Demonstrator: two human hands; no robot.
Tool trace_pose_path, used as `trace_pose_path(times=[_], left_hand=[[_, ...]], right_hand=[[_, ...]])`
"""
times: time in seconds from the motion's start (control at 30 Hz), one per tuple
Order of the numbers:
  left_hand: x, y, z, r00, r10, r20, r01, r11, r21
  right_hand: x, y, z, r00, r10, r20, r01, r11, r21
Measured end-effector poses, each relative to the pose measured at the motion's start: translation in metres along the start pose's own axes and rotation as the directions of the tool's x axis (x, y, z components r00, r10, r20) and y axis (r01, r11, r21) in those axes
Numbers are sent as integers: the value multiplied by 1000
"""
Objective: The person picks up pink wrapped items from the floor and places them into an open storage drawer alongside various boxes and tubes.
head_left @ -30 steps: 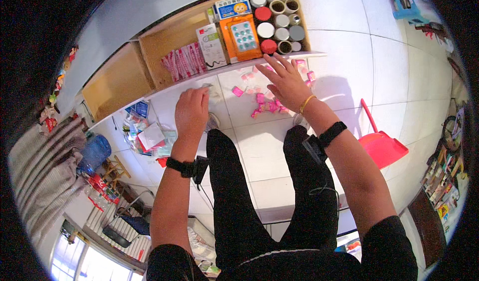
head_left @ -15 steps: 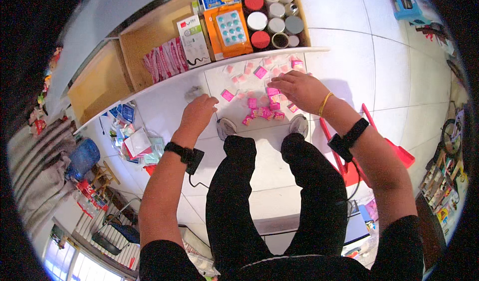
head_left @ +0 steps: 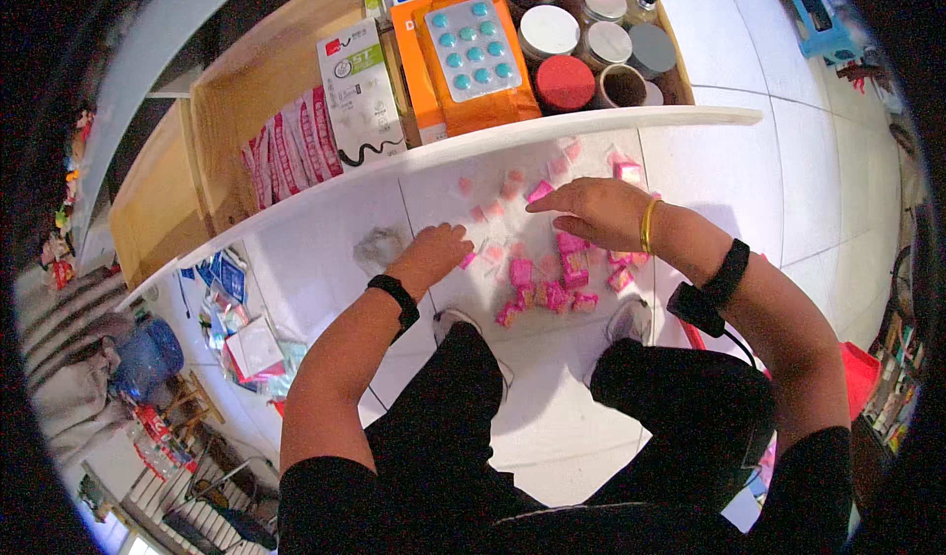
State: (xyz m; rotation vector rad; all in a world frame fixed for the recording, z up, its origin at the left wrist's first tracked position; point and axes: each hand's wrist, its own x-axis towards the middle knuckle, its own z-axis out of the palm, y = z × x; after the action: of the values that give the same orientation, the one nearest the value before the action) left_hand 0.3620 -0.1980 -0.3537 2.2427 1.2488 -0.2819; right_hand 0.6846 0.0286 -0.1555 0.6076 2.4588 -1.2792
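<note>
My left hand (head_left: 434, 255) hovers low over the tiled floor, its fingers bent and slightly apart. A small pink packet (head_left: 467, 260) lies at its fingertips, partly hidden; contact cannot be made out. My right hand (head_left: 601, 212) is open, index finger stretched out to the left and thumb apart, just below another pink packet (head_left: 540, 192). Below that hand lies a heap of pink packets (head_left: 574, 262), with several more toward my feet. Pale pink pieces in clear wrappers (head_left: 512, 183) are scattered between the hands and the drawer.
An open wooden drawer (head_left: 473, 136) spans the far side, holding jars (head_left: 550, 31), a blister pack of blue tablets (head_left: 475, 48) on an orange packet, a white box (head_left: 360, 97) and pink-printed sachets (head_left: 293, 151). Assorted packages (head_left: 251, 343) lie left; a blue stool (head_left: 816, 21) stands far right.
My body and view have come lower and nearer the drawer, with my knees bending outward. My left hand has come down beside a pink packet; the right index finger now stretches left.
</note>
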Motion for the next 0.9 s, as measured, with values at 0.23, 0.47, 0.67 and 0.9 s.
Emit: trace_pose_path(times=[0.23,0.47,0.67,0.9], left_hand=[[32,-9,27,997,2,78,0,1000,-26],[11,-9,39,995,89,46,-94,987,132],[2,5,-9,988,120,101,-123,992,20],[-22,54,-130,991,95,-92,-105,987,-123]], right_hand=[[35,32,24,996,-84,-9,84,996,17],[48,-4,25,993,-122,-1,122,990,-71],[37,-3,18,989,-135,-57,129,985,-112],[35,-8,14,982,-170,-82,162,983,-89]])
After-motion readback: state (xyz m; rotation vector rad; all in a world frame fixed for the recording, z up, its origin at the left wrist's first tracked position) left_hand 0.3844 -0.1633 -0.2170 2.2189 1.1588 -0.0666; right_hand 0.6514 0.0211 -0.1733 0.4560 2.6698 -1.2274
